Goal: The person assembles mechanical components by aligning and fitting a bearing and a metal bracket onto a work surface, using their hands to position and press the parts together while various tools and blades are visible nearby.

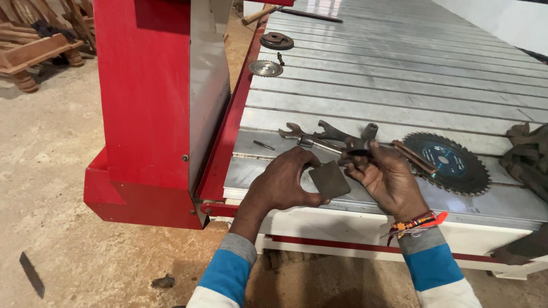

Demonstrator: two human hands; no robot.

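My left hand pinches a small square of dark abrasive paper at the near edge of a slotted metal machine bed. Facing it palm up, my right hand grips a thin dark rod-like tool between thumb and fingers. Its tip sits just above the paper's top edge. Open-ended spanners lie on the bed right behind both hands. A large toothed circular saw blade with a blue centre rests to the right of my right hand.
A red machine gantry column stands at the left. Farther back on the bed lie a small saw blade, a dark flange disc and a wooden-handled tool. A dark cloth sits at right. Carved wooden furniture stands far left.
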